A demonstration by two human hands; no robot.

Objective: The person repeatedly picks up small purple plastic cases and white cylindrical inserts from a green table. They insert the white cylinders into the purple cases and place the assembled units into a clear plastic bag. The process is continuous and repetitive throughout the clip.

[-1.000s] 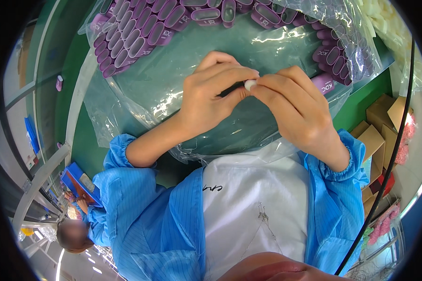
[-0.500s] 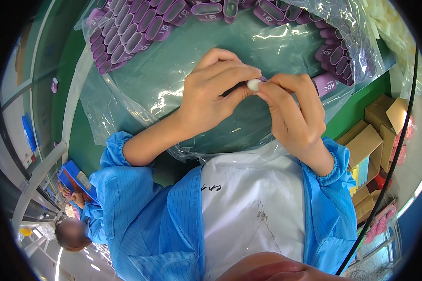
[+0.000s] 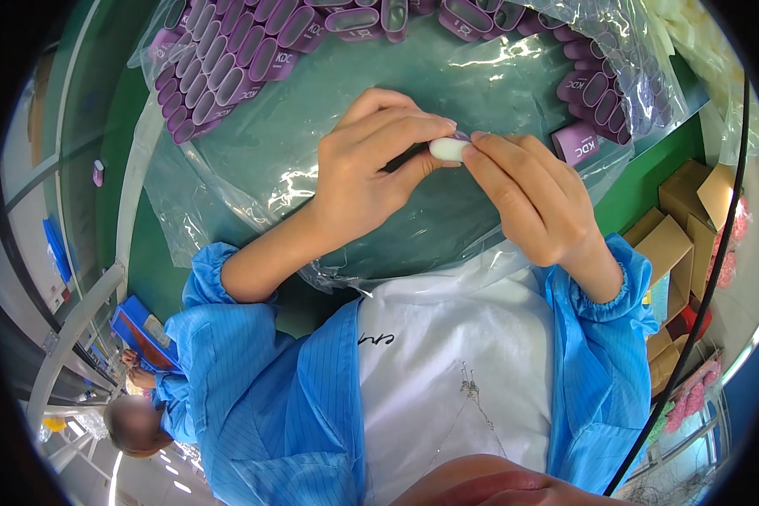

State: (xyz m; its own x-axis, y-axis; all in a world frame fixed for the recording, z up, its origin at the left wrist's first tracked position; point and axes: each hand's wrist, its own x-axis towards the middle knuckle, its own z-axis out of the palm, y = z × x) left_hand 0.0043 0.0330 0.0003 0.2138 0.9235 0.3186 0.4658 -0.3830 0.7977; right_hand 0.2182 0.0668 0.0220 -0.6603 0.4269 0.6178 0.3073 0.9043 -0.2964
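Note:
Above the work surface, my left hand is closed around a small purple piece, mostly hidden by the fingers. At its end shows a smooth white oval piece, held against it between my two hands. The fingertips of my right hand pinch the right end of the white piece. I cannot tell whether the white piece sits inside the purple one or only against it. Clear plastic sheeting lies under both hands.
Purple oval tube shells stand packed at the far left, and more at the far right. One purple shell lies beside my right hand. Open cardboard boxes sit at the right. Another person works at the lower left.
Both hands have shifted slightly left with the pieces. More of the white oval piece now shows, and my right hand's fingers have straightened along its right end.

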